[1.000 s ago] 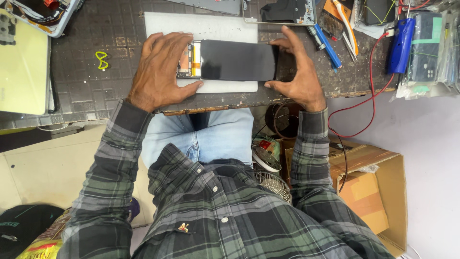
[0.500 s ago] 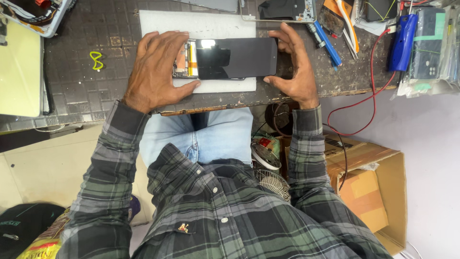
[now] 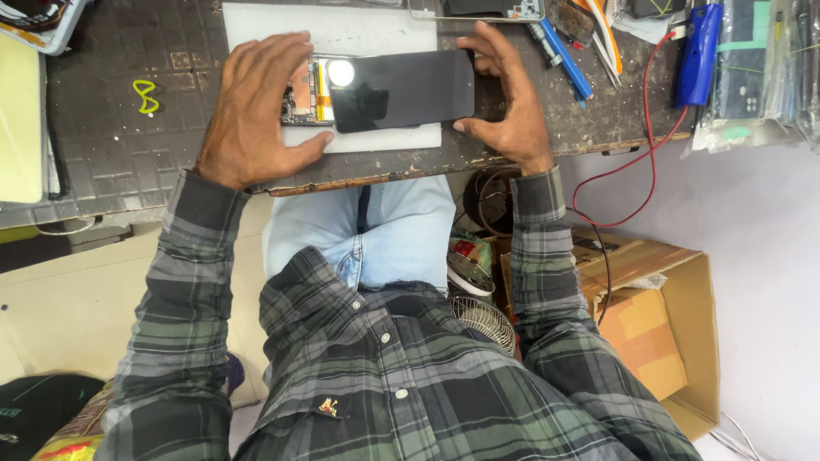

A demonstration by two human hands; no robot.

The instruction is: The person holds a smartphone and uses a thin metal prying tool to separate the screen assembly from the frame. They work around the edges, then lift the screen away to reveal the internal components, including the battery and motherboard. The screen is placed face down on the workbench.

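Note:
A black phone screen panel (image 3: 403, 88) lies over an opened phone body (image 3: 306, 91), whose orange and copper insides show at its left end. Both rest on a white pad (image 3: 342, 30) on the dark workbench (image 3: 120, 154). My left hand (image 3: 256, 111) lies over the phone's left end, thumb against the pad's near edge. My right hand (image 3: 504, 102) grips the right end of the screen panel between fingers and thumb. A lamp's glare shows on the glass.
A blue-handled tool (image 3: 564, 60) and a blue device (image 3: 696, 51) with a red wire (image 3: 623, 162) lie at the right. A yellow loop (image 3: 145, 94) sits left. An open cardboard box (image 3: 658, 324) and a small fan (image 3: 483, 320) stand on the floor below.
The screen panel has shifted left and closer over the phone body; my right hand followed it, fingers now curled at its right end. My left hand stayed on the left end.

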